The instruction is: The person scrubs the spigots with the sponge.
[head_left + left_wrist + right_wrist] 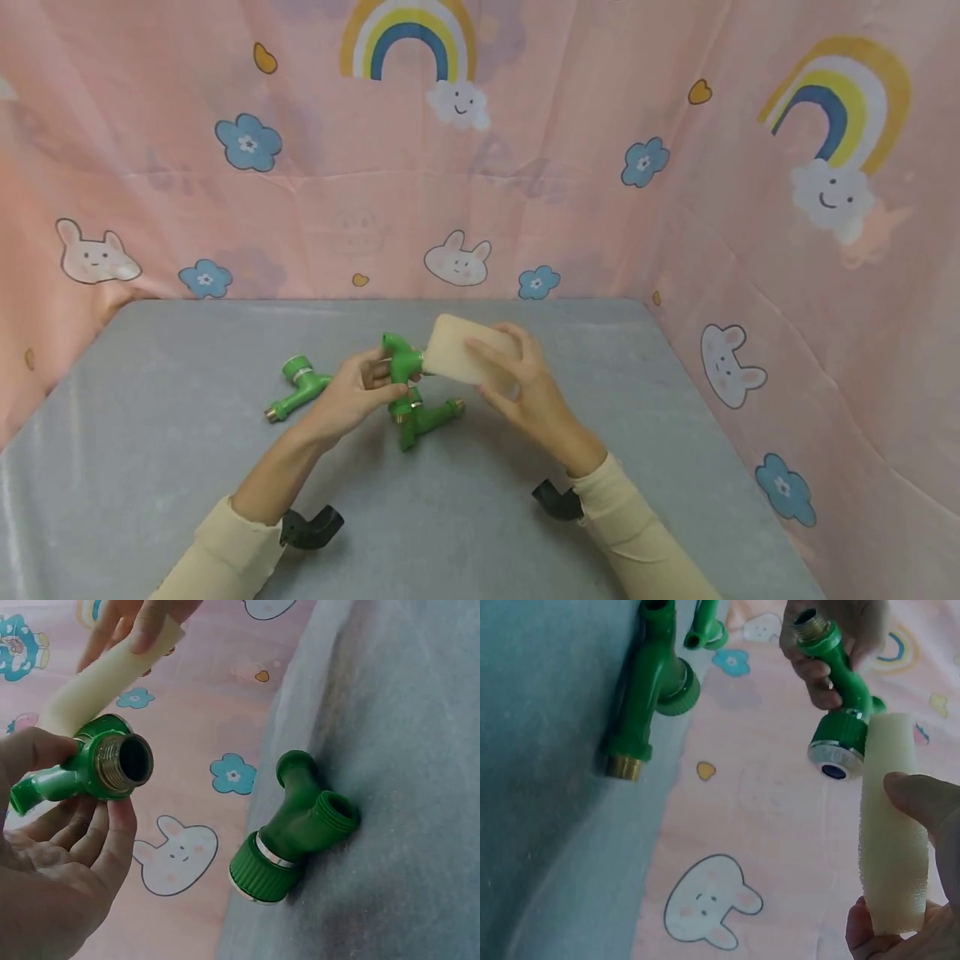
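Observation:
My left hand (348, 396) grips a green tap (406, 363) with a threaded brass inlet, held up over the table. In the right wrist view this tap (844, 727) shows its ribbed knob with a silvery cap. My right hand (536, 392) holds a cream sponge (465, 350) between thumb and fingers. One end of the sponge (896, 825) meets the tap near its knob; whether they press together I cannot tell. Below the held tap lies a second green tap (431, 418), partly hidden in the head view. A third green tap (300, 390) lies left of my left hand.
The grey-covered table (450, 533) stretches under both arms. Black curved wrist mounts (313, 528) stick out from both sleeves, low over the tabletop. A pink printed curtain (315, 208) hangs behind the table and along its sides.

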The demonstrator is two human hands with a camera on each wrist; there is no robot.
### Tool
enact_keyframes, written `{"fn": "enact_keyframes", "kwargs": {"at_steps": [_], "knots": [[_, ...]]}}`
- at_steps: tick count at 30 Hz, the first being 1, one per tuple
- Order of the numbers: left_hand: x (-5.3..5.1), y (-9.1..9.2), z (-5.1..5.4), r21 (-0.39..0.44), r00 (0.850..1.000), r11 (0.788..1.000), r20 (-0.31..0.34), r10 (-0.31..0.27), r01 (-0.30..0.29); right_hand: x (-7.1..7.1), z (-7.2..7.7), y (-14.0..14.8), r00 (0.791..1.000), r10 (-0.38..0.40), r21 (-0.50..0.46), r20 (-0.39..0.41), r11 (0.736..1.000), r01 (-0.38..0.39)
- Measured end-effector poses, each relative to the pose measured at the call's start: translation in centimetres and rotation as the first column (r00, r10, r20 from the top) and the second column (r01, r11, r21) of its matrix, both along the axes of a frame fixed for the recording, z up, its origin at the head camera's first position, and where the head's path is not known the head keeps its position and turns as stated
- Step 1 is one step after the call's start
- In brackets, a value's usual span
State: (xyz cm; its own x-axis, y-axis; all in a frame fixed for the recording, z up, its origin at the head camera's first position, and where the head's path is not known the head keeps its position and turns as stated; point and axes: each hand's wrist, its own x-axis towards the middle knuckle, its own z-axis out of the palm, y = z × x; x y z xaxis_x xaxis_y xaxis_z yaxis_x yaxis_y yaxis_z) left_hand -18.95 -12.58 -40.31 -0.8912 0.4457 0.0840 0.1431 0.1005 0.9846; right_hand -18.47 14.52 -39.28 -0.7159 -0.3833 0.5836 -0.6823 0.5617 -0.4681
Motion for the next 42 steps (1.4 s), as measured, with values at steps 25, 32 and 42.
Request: {"fn": "enact_keyframes", "kwargs": {"at_steps": [25,32,42], "knots": [[0.3,0.8,-0.4,-0.009,0.998,0.999,-0.048,0.036,-0.036,0.5,0.5,-0.1,0.998,0.055,-0.044,-0.023,0.997,-0.056],[0.8,1.1,-0.3,0.030,0.999,1.000,-0.053,-0.007,0.008,0.8,-0.1,-0.7,1.000,0.003,-0.037,-0.019,0.999,-0.003],[0.3,0.6,-0.1,-0.091,0.996,0.995,-0.082,0.039,-0.047,-0.1,0.3,0.6,0.995,-0.064,-0.073,-0.075,0.996,0.059]]}}
